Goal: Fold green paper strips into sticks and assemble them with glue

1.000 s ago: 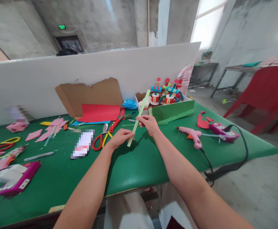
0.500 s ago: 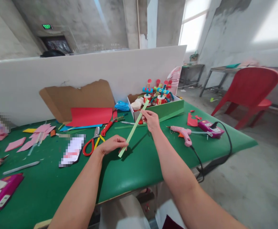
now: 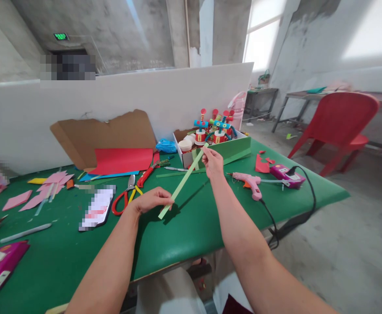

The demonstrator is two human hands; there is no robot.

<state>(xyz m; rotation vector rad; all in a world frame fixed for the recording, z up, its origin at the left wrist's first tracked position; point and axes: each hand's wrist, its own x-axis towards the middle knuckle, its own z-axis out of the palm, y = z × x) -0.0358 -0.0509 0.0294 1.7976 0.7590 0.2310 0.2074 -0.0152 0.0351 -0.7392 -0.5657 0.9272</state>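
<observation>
While I watch from afar, my left grip [image 3: 154, 200], nearest me, pinches the pale green strip [image 3: 184, 180] close to its lower end. The strip slants up and away over the green table [image 3: 184, 237]; whether its near tip touches down, I cannot tell. My right grip [image 3: 213, 163] is closed on it just short of the far end. I judge it thin paper: almost weightless, bendy, easily creased, best held lightly near both ends. Scissors [image 3: 131, 182] lie to its left, a pink glue gun [image 3: 250, 181] to its right; farther back, an open box [image 3: 235, 152] holds small figures [image 3: 219, 137].
</observation>
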